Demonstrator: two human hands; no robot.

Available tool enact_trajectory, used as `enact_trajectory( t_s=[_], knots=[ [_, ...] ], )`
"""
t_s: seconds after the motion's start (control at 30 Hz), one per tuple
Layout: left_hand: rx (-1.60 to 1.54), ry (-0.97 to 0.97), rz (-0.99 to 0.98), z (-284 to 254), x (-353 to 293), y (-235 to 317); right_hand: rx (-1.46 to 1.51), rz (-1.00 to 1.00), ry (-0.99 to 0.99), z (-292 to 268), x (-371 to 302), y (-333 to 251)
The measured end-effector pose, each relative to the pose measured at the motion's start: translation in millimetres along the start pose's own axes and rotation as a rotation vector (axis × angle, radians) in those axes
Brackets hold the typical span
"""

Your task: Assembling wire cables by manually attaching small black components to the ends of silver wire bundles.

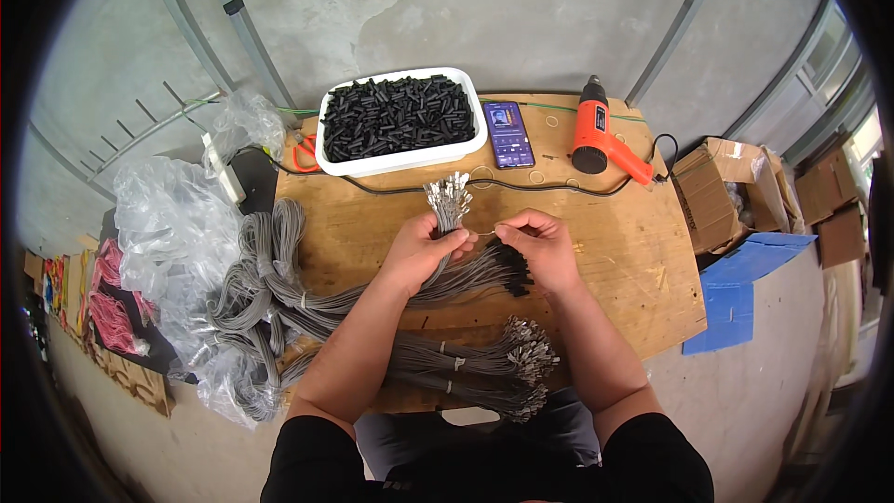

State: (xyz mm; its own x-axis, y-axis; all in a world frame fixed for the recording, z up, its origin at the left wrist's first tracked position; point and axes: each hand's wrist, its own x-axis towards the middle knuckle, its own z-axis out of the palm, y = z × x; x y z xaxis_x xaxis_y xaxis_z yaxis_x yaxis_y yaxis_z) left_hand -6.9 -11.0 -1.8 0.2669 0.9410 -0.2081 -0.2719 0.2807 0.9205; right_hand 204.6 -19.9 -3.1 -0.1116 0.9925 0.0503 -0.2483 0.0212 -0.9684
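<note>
Within left hand (418,250), grey wire bundle (449,205)

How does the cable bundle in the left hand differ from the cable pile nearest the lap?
The left hand grips the cable bundle; the cable pile lies unheld. The bundle's tips point forward, the pile's mostly rightward. The bundle is thinner than the pile. Both are grey, silver-tipped.

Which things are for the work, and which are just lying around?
Probably for the work:
wire bundle, in the left hand
thin strand, in the right hand
black pieces
heat gun

Probably just lying about:
phone
cardboard box
blue sheet
</note>
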Motion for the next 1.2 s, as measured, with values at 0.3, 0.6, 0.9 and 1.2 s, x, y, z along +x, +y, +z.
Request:
enact_trajectory(
  t_s=[0.3,0.6,0.9,1.2],
  knots=[
    [0.154,-0.131,0.115,-7,2,-8,-0.05,-0.013,-0.045,11,-4,5],
    [0.118,-0.087,0.045,-1,-3,-2,-0.095,0.048,-0.088,6,-1,5],
    [0.074,-0.054,0.011,-2,-1,-1,0.57,0.228,0.08,-35,17,-5],
    [0.019,-0.034,-0.006,-4,-1,1,0.351,0.231,0.143,-17,10,-8]
  ],
)
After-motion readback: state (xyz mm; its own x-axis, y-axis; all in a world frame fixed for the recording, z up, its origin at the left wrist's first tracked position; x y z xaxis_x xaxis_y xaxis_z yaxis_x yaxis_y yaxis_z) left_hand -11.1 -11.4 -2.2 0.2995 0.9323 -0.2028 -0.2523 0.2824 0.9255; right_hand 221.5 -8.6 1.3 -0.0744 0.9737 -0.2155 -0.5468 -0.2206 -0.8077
